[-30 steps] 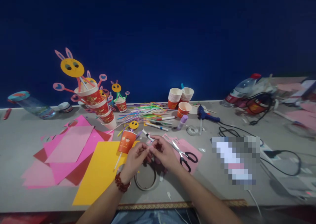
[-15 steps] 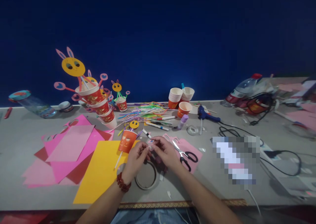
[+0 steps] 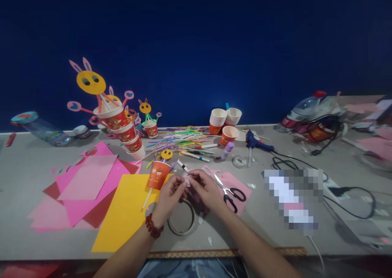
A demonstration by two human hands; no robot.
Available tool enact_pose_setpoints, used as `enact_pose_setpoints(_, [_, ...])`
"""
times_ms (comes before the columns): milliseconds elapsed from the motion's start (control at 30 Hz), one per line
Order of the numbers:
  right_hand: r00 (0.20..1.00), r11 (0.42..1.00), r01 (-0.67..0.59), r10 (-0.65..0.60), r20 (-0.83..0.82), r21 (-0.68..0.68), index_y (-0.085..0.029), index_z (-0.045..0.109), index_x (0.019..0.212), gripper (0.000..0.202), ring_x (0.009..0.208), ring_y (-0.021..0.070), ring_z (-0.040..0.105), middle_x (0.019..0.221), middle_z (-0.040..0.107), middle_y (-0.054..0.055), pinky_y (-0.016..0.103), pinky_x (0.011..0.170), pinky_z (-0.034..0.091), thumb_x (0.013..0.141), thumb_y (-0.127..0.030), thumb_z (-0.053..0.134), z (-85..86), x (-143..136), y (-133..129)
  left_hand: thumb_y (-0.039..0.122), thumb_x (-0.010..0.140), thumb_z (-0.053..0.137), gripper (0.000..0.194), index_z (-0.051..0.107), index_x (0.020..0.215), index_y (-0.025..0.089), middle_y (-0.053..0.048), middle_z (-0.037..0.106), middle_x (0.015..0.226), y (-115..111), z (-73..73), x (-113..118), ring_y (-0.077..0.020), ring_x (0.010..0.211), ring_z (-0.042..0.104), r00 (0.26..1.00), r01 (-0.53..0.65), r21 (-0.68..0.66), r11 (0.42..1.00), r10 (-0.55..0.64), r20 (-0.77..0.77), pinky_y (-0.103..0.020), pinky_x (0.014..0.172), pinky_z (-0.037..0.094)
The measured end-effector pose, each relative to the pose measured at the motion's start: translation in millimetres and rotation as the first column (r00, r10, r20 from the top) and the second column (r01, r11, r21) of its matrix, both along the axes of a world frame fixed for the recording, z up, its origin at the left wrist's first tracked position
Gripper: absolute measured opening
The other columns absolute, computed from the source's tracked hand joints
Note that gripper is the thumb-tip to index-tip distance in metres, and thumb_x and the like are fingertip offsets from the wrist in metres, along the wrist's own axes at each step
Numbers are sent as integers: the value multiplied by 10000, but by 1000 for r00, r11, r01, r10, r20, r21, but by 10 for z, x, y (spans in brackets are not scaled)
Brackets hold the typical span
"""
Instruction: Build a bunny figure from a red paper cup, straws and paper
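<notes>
Fingertips of my left hand (image 3: pixel 170 194) and my right hand (image 3: pixel 207 189) meet over the table, both closed in a pinch on a small pale pink-white piece (image 3: pixel 188 181). Fingers cover most of it, so its exact kind does not show. Below the hands lies a roll of tape (image 3: pixel 181 223). An orange paper cup (image 3: pixel 158 175) with a yellow smiley disc (image 3: pixel 166 154) and a white straw (image 3: pixel 147 199) lies left of my left hand. Black-handled scissors (image 3: pixel 229 194) rest on pink paper (image 3: pixel 245 184) just right of my right hand.
Yellow paper (image 3: pixel 119 212) and stacked pink sheets (image 3: pixel 85 180) cover the left side. Decorated cups (image 3: pixel 113 116) stand behind them. Coloured sticks (image 3: pixel 180 139), a glue stick (image 3: pixel 227 150), white paper cups (image 3: pixel 218 116) and a blue glue gun (image 3: pixel 255 142) with its cord are farther back.
Both hands stay almost in place. The fingers have shifted slightly, and the small pale piece shows a little more between them.
</notes>
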State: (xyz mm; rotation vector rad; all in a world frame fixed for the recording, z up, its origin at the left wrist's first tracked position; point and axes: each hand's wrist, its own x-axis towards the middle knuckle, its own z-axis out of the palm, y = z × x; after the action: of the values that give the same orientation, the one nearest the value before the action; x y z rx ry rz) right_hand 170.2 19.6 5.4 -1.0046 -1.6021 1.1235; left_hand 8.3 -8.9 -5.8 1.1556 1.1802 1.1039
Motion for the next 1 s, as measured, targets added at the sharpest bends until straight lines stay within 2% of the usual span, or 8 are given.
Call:
enact_pose_setpoints(133, [1000,1000,3,-3,6,8,-210,667,1043,164,855,205,678,960,726,54,320,781,526,920,-280,583,3,-6,-8,467,872,613,285,573,845,186,15,635,659,7,8,9,-112,529,568,1000,7,-32,999,-7,-3,-212,497,405])
enact_pose_setpoints(367, [998,998,53,-54,20,34,-226,664,1064,177,876,210,668,971,721,57,342,798,526,928,-298,577,15,37,8,450,829,660,277,567,845,190,1,662,707,-4,54,9,-112,554,574,993,32,-80,996,-23,115,-219,519,415])
enact_pose_setpoints(467, [999,999,50,-50,4,13,-228,652,1052,166,868,208,667,964,712,54,340,786,528,923,-308,586,8,29,2,467,807,679,298,583,846,187,1,657,688,-2,65,12,-113,538,565,996,25,-76,997,-18,89,-222,507,417])
enact_pose_setpoints(600, [998,998,61,-61,-19,2,-218,618,943,108,802,189,650,887,675,31,304,728,522,902,-318,618,1,4,-13,478,813,672,305,576,834,189,-5,672,696,-8,57,11,-113,533,568,999,9,-63,998,-6,46,-213,489,413])
enact_pose_setpoints(767, [998,998,52,-53,40,34,-215,602,873,84,738,174,621,822,647,15,286,686,503,917,-287,600,21,17,-19,461,843,640,279,586,822,187,-5,679,678,-26,77,11,-114,534,583,1000,9,-21,1000,-9,6,-216,502,434])
enact_pose_setpoints(867, [990,983,42,-64,123,177,-221,631,908,78,853,207,632,895,669,45,331,782,505,936,-250,564,51,40,-26,464,850,629,278,588,825,190,-4,680,674,-31,77,10,-120,525,591,1000,-14,-3,1000,13,-28,-220,492,440])
enact_pose_setpoints(1000, [939,892,12,-166,302,453,-226,677,945,107,1016,263,585,1032,655,94,405,885,474,917,-235,574,86,66,-53,452,865,617,264,589,819,194,10,649,665,-29,32,-4,-119,528,586,998,-55,24,998,56,-42,-221,499,443])
